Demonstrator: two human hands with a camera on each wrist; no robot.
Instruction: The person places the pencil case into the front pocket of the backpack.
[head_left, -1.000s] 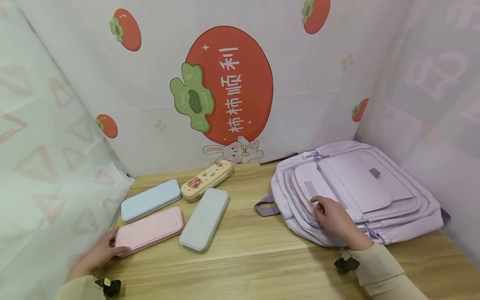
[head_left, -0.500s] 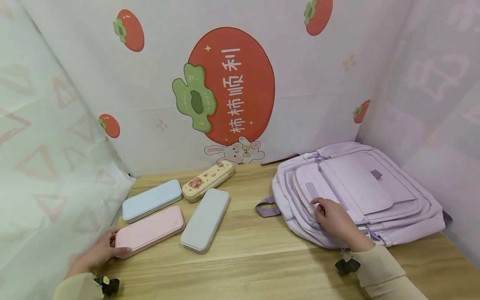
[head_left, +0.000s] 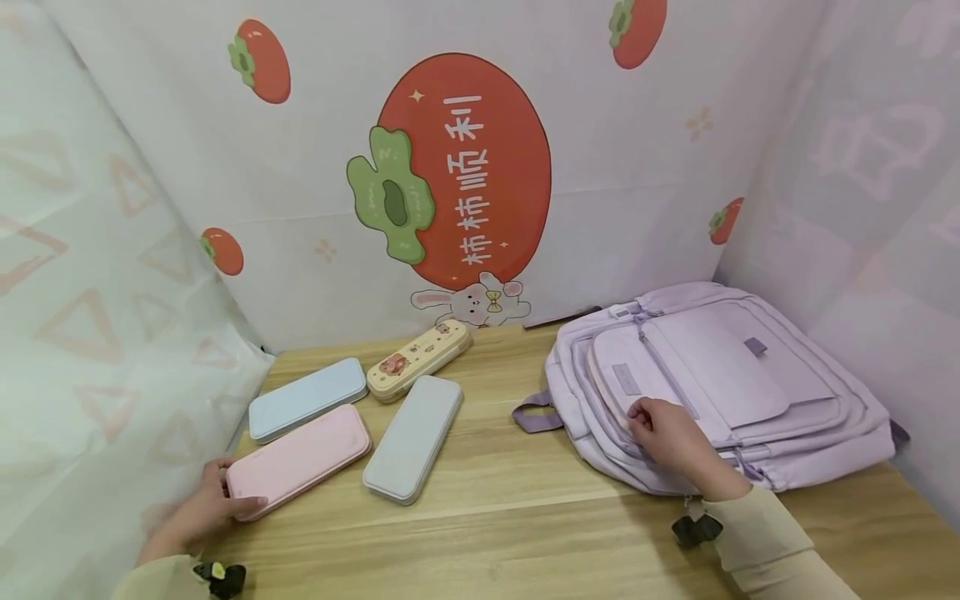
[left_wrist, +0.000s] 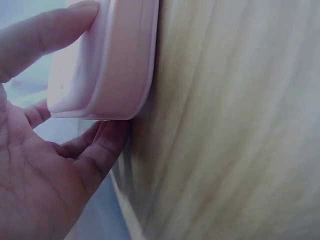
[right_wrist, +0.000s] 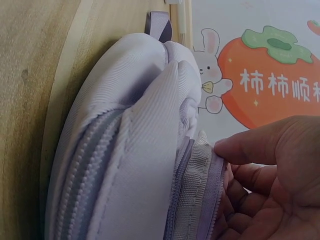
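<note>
At the table's left, my left hand [head_left: 206,504] grips the near end of a pink pencil case [head_left: 300,462]. In the left wrist view the thumb [left_wrist: 65,27] lies on the lid, and other fingers [left_wrist: 102,150] reach under the end. Whether the case's far end touches the table cannot be told. A lilac backpack [head_left: 780,367] lies flat at the right. My right hand [head_left: 671,437] pinches the zippered edge [right_wrist: 202,192] of its front pocket, which stands a little apart from the bag body. The pocket's inside is hidden.
A light blue pencil case [head_left: 307,400] lies just behind the pink one. Farther right are a grey-white case [head_left: 414,442] and a cream case with cartoon prints [head_left: 420,360]. A printed cloth [head_left: 630,208] hangs behind the wooden table [head_left: 487,533].
My left hand has shifted the pink pencil case slightly, its far end now nearer the blue case. My right hand keeps its hold on the pocket edge, almost still.
</note>
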